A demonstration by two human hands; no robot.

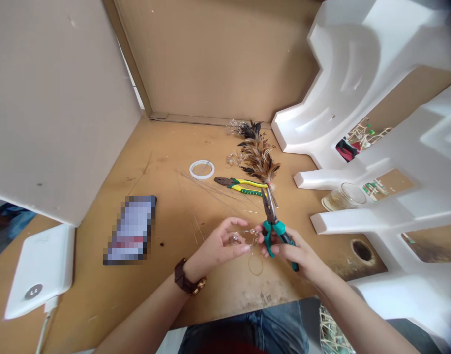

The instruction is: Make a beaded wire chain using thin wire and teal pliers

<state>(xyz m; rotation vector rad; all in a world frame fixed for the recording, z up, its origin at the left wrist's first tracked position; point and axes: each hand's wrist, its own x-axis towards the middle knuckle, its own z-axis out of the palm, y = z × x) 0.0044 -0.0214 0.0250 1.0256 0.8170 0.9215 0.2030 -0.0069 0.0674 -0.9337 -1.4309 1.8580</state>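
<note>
My left hand (pixel 227 242) is closed on a thin wire piece with clear beads (pixel 252 231), holding it just above the table. In my right hand (pixel 297 251) are long-nose pliers (pixel 280 229) with teal and black handles, their jaws pointing away from me. The right fingertips also reach the beaded wire's right end; whether they grip it is hard to see. A yellow ring, apparently a rubber band (pixel 255 265), lies below the hands. Beyond the pliers lie yellow-green combination pliers (pixel 230 183) and a bundle of brown and black feathers (pixel 260 155).
Loose wires (pixel 210 191) and a white ring-shaped roll (pixel 202 169) lie mid-table. A phone (pixel 131 228) and a white power bank (pixel 41 270) with a cable are left. A glass (pixel 344 196) stands among upturned white plastic furniture (pixel 343 88) at right. Boards (pixel 218 54) border the back and left.
</note>
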